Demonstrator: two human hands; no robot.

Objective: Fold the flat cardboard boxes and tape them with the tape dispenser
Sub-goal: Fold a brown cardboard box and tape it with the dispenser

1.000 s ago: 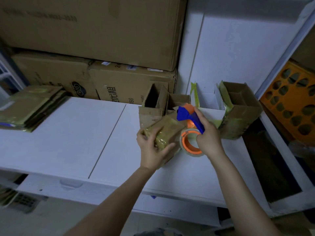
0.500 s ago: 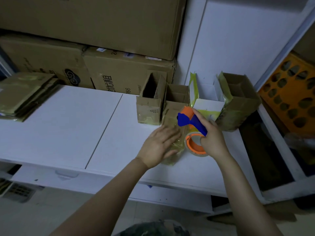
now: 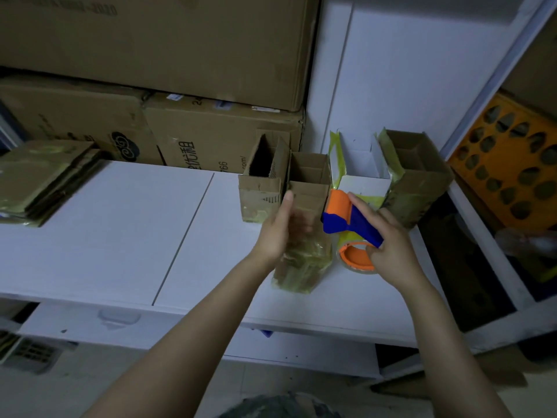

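A: Place of the small cardboard box [image 3: 301,263]?

B: Centre of the frame, a little below the middle, standing on the white desk [image 3: 105,224]. Wrapped in shiny yellowish tape, somewhat blurred.

A: And the left hand [image 3: 275,233]?

B: Flat against the left side of this box, fingers straight, pointing toward the top of the frame. Grip open: only touching, nothing clasped.

A: The right hand [image 3: 391,254]?

B: Just to the right of the box. Grip closed around the blue handle of the tape dispenser [image 3: 349,220]. Orange roller of the dispenser at the upper right corner of the box, touching or very near; not possible to tell which. Tape roll [image 3: 355,259] with orange core under the handle, low over the desk, just beside the box.

A: Behind the hands?

B: A row of four folded boxes with open tops, at the back of the desk. From left to right: first brown box [image 3: 260,191], second brown box [image 3: 310,182] touching it, then white box [image 3: 361,167] with yellow tape on the edges, then right brown box [image 3: 419,179].

A: Farther out?

B: Stack of flat cardboard boxes [image 3: 42,176] at the left edge of the frame, well apart from the hands. Large cartons [image 3: 180,55] piled along the top, behind the desk. Orange crate [image 3: 506,170] with oval holes at the right edge.
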